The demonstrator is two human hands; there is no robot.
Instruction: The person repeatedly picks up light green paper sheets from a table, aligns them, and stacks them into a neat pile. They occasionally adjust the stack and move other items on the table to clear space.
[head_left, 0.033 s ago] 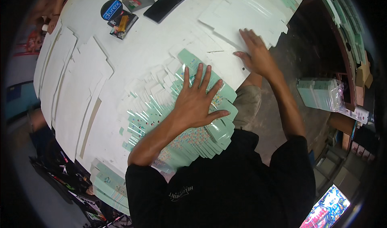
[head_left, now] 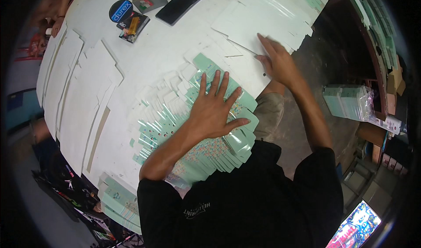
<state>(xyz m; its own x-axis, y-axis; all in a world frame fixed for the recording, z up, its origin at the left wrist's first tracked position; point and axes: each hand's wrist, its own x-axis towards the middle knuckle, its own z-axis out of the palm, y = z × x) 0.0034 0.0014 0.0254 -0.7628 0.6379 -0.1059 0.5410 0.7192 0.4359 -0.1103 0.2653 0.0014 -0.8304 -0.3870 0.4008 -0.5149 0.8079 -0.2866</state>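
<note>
My left hand (head_left: 214,114) lies flat with its fingers spread on a fan of mint-green printed carton blanks (head_left: 215,153). These glossy, die-cut pieces overlap in many layers along the near edge of the table. To the right, my right hand (head_left: 280,63) is at the near edge of a pile of white, blank-faced carton blanks (head_left: 267,17). Its fingers are stretched out, with the thumb apart from them. Whether its fingertips press on the white pile is hard to see, since they are slightly blurred.
Rows of white blanks (head_left: 90,79) lie on the left of the white table (head_left: 175,46). A black phone (head_left: 181,5), a round blue-and-black piece (head_left: 121,11) and a small dark box (head_left: 134,27) sit at the back. A wrapped green bundle (head_left: 348,103) stands right. Another person's hand (head_left: 57,26) shows far left.
The white blanks under my right hand have shifted slightly to the left. My right fingers have moved a little left and down. My left hand has stayed put.
</note>
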